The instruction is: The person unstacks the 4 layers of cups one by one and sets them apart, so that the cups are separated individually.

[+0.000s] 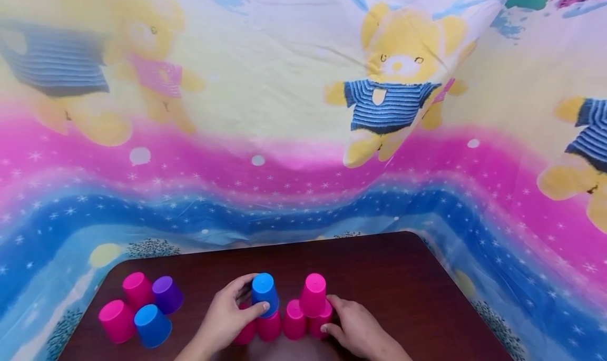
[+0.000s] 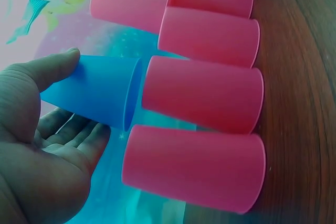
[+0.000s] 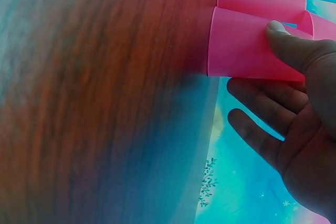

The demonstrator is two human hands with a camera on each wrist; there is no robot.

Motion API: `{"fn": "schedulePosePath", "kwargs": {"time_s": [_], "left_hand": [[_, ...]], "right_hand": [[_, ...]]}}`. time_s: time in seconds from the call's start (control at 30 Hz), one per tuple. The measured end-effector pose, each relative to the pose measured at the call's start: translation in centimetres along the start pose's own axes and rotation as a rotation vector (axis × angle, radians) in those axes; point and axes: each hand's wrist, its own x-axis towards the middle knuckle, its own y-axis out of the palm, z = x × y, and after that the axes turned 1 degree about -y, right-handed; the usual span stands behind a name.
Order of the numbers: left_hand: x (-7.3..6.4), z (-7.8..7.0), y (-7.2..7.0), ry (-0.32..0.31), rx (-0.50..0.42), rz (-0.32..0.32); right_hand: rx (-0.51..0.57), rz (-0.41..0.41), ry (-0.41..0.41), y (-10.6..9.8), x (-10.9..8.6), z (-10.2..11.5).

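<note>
My left hand holds an upside-down blue cup between thumb and fingers. In the left wrist view a small gap shows between the blue cup's rim and the bases of two pink cups below, the left-end pink cup and its neighbour. Several upside-down pink cups stand in a row on the table. One more pink cup rests across the two right-hand ones. My right hand grips the right-end pink cup, its thumb on the near side and fingers round the far side.
Left on the dark wooden table stand two pink cups, a purple cup and another blue cup, all upside down. A printed cloth with bears hangs behind the table's far edge.
</note>
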Motion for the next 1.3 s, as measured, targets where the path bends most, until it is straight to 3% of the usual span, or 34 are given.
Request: {"fn": "schedulePosePath", "kwargs": {"time_s": [0.53,1.3], "left_hand": [[-0.6,1.0,-2.9,-0.083,0.046,-0.083],[-2.4,2.8,-8.1,-0.152,0.125,-0.125]], "right_hand": [[0.009,0.014,0.025,-0.1,0.0,0.0],[0.008,0.03,0.038,0.0,-0.1,0.0]]}}
